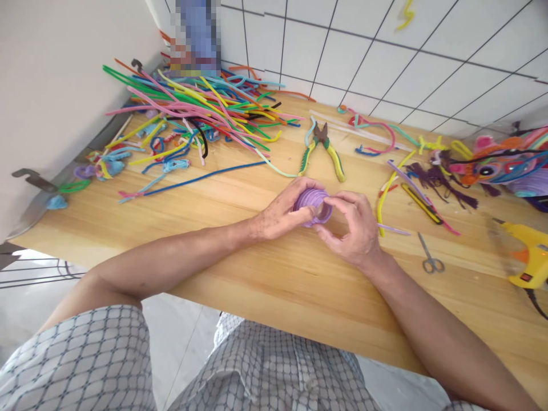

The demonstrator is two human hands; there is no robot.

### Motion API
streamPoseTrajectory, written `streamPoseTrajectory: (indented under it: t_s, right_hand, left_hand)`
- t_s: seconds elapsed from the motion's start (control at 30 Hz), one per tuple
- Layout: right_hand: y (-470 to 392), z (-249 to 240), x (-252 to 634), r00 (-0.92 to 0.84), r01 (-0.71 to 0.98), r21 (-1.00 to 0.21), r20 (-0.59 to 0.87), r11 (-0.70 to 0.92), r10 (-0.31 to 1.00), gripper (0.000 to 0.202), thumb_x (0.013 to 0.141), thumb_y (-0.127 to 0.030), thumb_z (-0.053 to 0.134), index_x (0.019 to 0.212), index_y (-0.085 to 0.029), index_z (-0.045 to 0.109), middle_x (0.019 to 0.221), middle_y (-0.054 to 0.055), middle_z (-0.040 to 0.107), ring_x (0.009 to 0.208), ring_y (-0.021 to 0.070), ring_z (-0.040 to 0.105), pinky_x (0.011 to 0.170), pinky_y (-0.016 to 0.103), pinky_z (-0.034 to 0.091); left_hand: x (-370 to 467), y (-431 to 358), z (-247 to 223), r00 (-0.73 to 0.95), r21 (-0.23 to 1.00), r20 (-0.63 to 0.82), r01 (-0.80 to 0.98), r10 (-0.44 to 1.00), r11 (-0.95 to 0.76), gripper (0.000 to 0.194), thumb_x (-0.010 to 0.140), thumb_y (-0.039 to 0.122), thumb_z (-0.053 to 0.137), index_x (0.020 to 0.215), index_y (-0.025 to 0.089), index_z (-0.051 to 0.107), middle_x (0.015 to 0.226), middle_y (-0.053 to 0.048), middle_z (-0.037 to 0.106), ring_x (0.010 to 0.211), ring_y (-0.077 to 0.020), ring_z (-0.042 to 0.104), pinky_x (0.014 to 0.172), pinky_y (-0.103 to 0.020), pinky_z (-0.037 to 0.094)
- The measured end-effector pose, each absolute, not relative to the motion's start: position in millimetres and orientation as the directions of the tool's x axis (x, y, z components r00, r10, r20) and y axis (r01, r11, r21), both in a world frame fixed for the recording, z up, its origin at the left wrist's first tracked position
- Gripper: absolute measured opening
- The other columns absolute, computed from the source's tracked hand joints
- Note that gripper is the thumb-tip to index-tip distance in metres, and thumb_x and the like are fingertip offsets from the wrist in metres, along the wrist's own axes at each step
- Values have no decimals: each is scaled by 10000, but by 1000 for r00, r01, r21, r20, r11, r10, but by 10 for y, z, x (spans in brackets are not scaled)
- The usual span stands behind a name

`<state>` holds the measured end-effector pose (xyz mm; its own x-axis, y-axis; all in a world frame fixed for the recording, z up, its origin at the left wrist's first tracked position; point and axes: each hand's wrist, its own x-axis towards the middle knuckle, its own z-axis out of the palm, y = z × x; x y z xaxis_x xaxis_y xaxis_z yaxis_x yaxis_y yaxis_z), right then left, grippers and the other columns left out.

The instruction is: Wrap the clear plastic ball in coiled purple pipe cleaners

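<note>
A hollow coil of purple pipe cleaner (309, 200) is held just above the wooden table, its open end facing right. My left hand (280, 214) wraps round the coil, with the thumb on its near side. At the coil's right rim, my right hand (353, 225) is closed, index finger and thumb on the edge. A loose purple pipe cleaner end (396, 229) sticks out to the right from behind my right hand. Whether it joins the coil is hidden.
Green-and-yellow pliers (322, 149) lie open behind my hands. A heap of coloured pipe cleaners (214, 111) spreads at back left. To the right are small scissors (431, 260), a yellow-and-black cutter (422, 204), a yellow glue gun (531, 251) and a colourful pipe-cleaner figure (505, 165).
</note>
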<state>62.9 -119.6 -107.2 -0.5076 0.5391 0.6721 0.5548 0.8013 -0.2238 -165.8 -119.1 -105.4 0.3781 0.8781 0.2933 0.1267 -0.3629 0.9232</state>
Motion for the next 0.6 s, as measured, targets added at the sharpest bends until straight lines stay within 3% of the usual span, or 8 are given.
streamPoseTrajectory:
  t_s: [0.13, 0.3, 0.6]
  right_hand:
    - [-1193, -1070, 632, -505, 546, -222, 682, 808, 529, 581, 903, -338, 789, 1434, -260, 564, 1223, 135, 684, 1086, 333, 695, 887, 530, 630]
    - [-1185, -1063, 641, -511, 546, -242, 663, 803, 547, 618, 881, -315, 794, 1453, -277, 565, 1230, 127, 686, 1100, 344, 694, 905, 545, 625]
    - [-1126, -1039, 697, -539, 508, -249, 655, 825, 530, 641, 854, -291, 792, 1457, -297, 573, 1243, 114, 691, 1099, 342, 691, 936, 561, 607]
  left_hand:
    - [-1693, -1191, -1073, 398, 934, 300, 65, 867, -352, 451, 1016, 444, 495, 1375, 195, 605, 1368, -120, 676, 1292, -303, 642, 1198, -486, 517]
    - [-1699, -1180, -1097, 418, 938, 291, 50, 860, -342, 496, 968, 456, 564, 1402, 219, 597, 1393, -112, 671, 1298, -308, 644, 1190, -498, 532]
    - [-1690, -1188, -1068, 435, 939, 288, 47, 853, -340, 475, 1020, 417, 465, 1418, 185, 586, 1464, -118, 643, 1360, -323, 620, 1208, -499, 534]
